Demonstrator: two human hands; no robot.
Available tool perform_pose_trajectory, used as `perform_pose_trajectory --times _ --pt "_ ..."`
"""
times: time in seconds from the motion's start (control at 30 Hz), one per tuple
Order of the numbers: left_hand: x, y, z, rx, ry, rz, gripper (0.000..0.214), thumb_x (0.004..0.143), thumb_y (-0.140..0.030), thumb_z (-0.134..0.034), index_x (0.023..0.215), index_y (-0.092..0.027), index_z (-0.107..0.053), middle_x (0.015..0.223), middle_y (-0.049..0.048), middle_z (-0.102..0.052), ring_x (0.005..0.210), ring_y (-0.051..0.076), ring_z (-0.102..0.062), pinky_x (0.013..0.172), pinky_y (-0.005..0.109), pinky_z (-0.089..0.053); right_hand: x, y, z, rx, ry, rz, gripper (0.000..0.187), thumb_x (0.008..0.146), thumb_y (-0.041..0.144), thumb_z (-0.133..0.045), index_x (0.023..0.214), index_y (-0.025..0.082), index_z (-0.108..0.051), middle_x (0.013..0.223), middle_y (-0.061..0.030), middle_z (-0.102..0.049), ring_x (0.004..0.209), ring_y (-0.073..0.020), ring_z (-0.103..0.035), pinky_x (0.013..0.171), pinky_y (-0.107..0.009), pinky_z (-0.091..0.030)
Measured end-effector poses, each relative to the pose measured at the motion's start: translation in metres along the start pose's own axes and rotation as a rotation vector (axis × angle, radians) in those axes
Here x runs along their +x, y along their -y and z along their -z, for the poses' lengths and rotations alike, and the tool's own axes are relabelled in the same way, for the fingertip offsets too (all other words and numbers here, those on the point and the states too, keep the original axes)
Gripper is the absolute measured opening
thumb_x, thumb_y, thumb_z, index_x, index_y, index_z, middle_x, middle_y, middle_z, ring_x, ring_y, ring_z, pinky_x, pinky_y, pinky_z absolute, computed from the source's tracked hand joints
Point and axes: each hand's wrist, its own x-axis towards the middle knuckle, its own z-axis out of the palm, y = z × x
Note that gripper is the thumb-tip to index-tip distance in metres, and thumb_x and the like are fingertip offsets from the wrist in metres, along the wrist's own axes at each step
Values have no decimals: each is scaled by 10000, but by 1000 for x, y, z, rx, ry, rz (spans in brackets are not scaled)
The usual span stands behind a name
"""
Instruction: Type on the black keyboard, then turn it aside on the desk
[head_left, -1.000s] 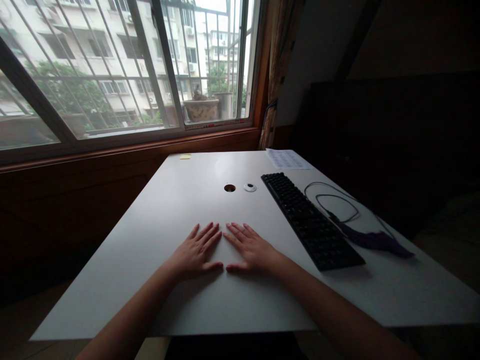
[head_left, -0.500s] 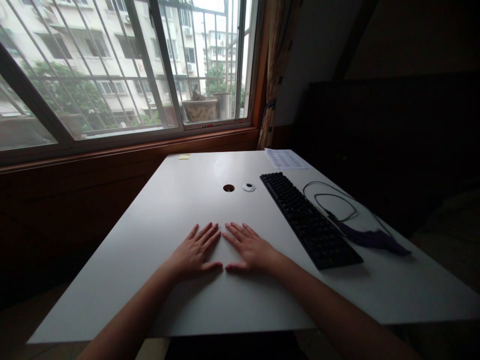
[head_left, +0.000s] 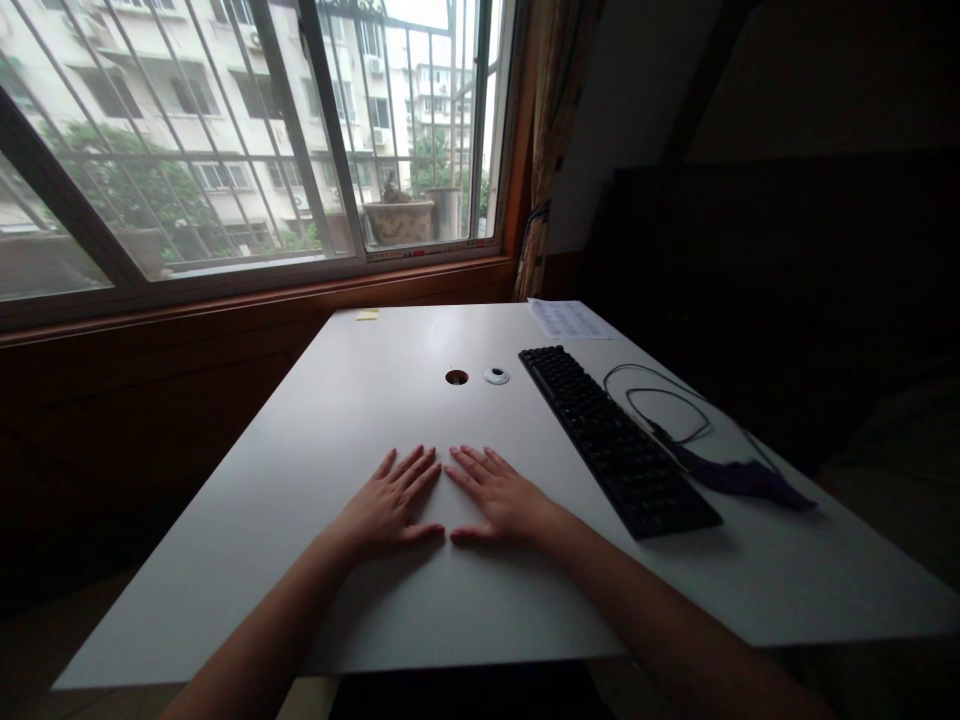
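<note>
My left hand lies palm down on the white table, its fingers stretched forward and the thumb pointing right. Beside it, my right hand rests flat in the same way, mirrored, thumb pointing left. The two thumb tips and the index fingertips come close together, with a narrow gap between the hands. Neither hand holds anything. To the right of my right hand lies a black keyboard, set at a slant.
Beyond my hands are a round cable hole and its white cover. A cable and a dark purple cloth lie right of the keyboard. Printed papers and a yellow sticky note lie at the far edge, before a barred window.
</note>
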Motion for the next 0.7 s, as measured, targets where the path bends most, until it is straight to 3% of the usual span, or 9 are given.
perform_pose_trajectory --times 0.2,0.43,0.57,0.7 --pt "0 1 2 -67 -55 -16 884 947 -710 -430 1626 -229 -132 1672 104 -189 1544 315 -170 1249 570 -141 0 1 2 26 -127 21 958 877 764 -526 1589 163 -301 1657 -183 -223 1519 -336 -234 1229 -568 -204" --pt "-9 13 8 -199 -335 18 603 1027 -445 -475 1577 -292 -282 1557 83 -455 1436 245 -421 1169 456 -407 -1 0 9 177 -454 41 458 985 405 -594 1408 238 -539 1395 -121 -574 1259 -252 -557 1078 -452 -475" --pt "-11 24 4 -214 -455 72 484 1030 -401 -474 1499 -298 -411 1423 86 -573 1321 250 -537 1088 463 -489 1 -4 9 176 -566 39 306 975 284 -605 1275 225 -628 1225 -102 -654 1122 -233 -619 995 -429 -527" --pt "-9 36 -5 -185 -480 96 422 1020 -417 -485 1417 -275 -507 1351 88 -624 1264 255 -579 1052 464 -515 -4 0 23 155 -623 47 251 972 233 -597 1214 223 -662 1149 -89 -685 1052 -219 -642 952 -407 -540"
